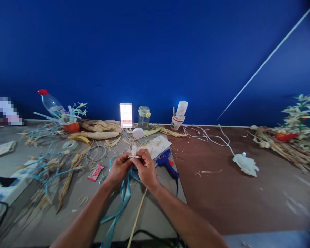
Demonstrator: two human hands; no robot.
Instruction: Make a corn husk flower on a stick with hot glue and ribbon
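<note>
Between the fingertips of my left hand point(120, 167) and my right hand point(145, 167) is a small pale flower point(133, 152) with thin petals, like dried husk. Both hands pinch it from either side, close together. Under my wrists hangs a light-blue ribbon point(125, 193), trailing toward the front edge. A thin wooden stick point(138, 218) runs from below my right hand toward me; its upper end is hidden. Just right of my right hand lies a blue glue gun point(167, 162). Behind the hands is a white sheet point(160, 145) with pale scraps on it.
Blue-stemmed flower sprigs point(47, 175), a power strip point(11, 193) and a pink packet point(95, 172) lie left. Dried husks point(100, 129), a glass jar point(143, 117) and a paper cup point(177, 123) line the back. A white cable point(209, 136) and a flower bundle point(297, 124) are right.
</note>
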